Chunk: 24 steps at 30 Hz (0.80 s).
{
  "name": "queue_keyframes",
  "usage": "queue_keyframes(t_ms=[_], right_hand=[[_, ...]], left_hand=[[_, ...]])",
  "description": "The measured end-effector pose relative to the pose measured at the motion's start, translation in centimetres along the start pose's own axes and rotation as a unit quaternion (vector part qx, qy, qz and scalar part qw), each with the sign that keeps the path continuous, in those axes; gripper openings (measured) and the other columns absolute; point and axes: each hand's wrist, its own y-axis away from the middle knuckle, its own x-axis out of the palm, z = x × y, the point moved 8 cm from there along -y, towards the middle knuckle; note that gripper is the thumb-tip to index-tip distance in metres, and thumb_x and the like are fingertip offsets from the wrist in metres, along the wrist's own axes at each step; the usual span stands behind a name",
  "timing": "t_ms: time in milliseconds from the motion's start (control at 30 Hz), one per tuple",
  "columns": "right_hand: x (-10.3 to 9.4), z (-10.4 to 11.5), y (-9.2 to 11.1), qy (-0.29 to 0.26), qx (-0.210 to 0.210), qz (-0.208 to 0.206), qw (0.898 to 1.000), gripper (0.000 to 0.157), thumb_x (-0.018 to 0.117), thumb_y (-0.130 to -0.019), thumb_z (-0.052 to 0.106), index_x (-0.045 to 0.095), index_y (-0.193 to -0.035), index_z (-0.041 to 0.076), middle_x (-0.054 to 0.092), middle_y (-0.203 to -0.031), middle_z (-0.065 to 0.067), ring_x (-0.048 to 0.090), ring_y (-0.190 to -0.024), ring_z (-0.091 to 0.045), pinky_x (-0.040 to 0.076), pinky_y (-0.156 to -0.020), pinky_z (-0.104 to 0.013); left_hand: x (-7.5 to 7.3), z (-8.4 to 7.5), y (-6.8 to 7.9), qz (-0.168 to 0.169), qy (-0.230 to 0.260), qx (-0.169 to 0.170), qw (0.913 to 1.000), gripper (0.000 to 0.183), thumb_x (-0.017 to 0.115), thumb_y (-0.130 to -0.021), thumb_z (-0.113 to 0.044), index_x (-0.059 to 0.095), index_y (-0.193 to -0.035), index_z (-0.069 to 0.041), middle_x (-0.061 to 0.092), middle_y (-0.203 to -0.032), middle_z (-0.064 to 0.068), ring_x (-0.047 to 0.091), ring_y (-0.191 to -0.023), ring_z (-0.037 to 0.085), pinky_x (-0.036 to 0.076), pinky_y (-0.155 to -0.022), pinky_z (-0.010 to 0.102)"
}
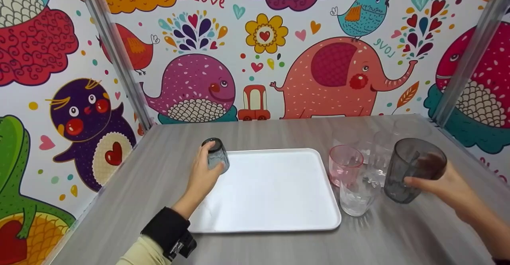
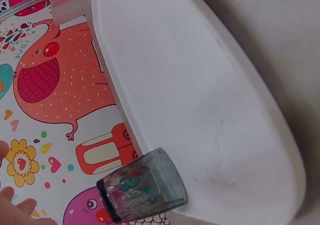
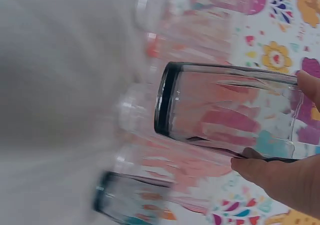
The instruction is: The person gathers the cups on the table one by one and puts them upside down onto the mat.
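At far-left corner of white tray [image 1: 275, 193]: inverted smoked-glass tumbler [image 1: 219, 160], left hand [image 1: 204, 171] just beside, fingers apart. Right of tray: right hand [image 1: 454, 189], fingers clamped on second smoked-glass tumbler [image 1: 400, 179].

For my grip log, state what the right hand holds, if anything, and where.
The grey tumbler, gripped by its sides, nearer the rim than the base.

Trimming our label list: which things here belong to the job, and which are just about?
Job, likely:
left hand
left glass, at its fingers
right hand
right glass, held
tray
pink glass, clear glasses, beside the tray

Just about:
table
printed wall
posts
wristband, worn
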Motion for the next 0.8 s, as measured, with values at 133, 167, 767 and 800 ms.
queue_keyframes(t_ms=[133,167,767,800], right_hand=[[-1.1,2.0,0.2,0.002,-0.022,-0.028,0.999,0.093,0.065,-0.084,0.033,0.003,-0.139,-0.008,0.026,-0.134,-0.032,0.036,-0.106,-0.032,0.043,-0.066,-0.011],[-1.3,2.5,0.2,0.005,-0.025,-0.035,0.999,0.093,0.065,-0.084,0.034,0.003,-0.139,-0.008,0.027,-0.134,-0.033,0.036,-0.106,-0.031,0.042,-0.065,-0.009],[3.0,7.9,-0.1,-0.481,-0.159,0.013,0.862,0.034,0.05,-0.09,0.002,0.043,-0.121,0.014,0.055,-0.113,0.006,0.053,-0.101,-0.005,0.045,-0.085,-0.016],[3.6,8.5,-0.3,-0.535,-0.173,0.023,0.827,0.03,0.048,-0.09,-0.001,0.049,-0.117,0.012,0.06,-0.11,0.003,0.056,-0.1,-0.007,0.045,-0.087,-0.019]], left_hand=[[0.1,-0.2,0.0,-0.001,0.0,0.004,1.0,0.052,0.056,-0.085,-0.003,0.037,-0.133,0.0,0.035,-0.139,0.022,0.028,-0.131,0.037,0.023,-0.104,0.056],[0.2,-0.2,0.0,-0.003,0.0,0.005,1.0,0.052,0.056,-0.084,-0.003,0.038,-0.133,0.001,0.036,-0.138,0.022,0.028,-0.131,0.037,0.024,-0.104,0.055],[2.6,-2.1,-0.2,0.013,0.014,0.0,0.9998,0.055,0.057,-0.084,-0.008,0.038,-0.135,-0.003,0.035,-0.141,0.02,0.025,-0.133,0.036,0.022,-0.106,0.055],[2.8,-2.4,-0.3,0.016,0.018,0.005,0.9997,0.055,0.057,-0.085,-0.008,0.037,-0.135,-0.003,0.035,-0.141,0.02,0.025,-0.134,0.036,0.021,-0.106,0.054]])
